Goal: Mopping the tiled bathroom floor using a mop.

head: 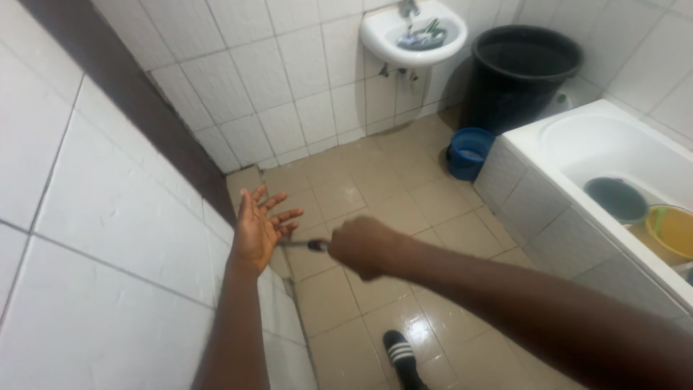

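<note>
My left hand [260, 225] is spread open beside the white tiled wall [123, 217], fingers apart, palm facing right, holding nothing. My right hand [367, 245] is closed in a fist around a thin tool with a dark handle [314, 245]. Its slim metal tip [294, 243] points left at my left palm; whether it touches the palm I cannot tell. Both arms reach forward over the beige floor tiles [375, 195].
A white bathtub [577, 144] at the right holds a grey bowl [616, 198] and a yellow bowl [671, 230]. A black bin [520, 72] and blue bucket [469, 152] stand behind it. A small sink [413, 35] hangs on the far wall. My sandalled foot [401, 357] is below.
</note>
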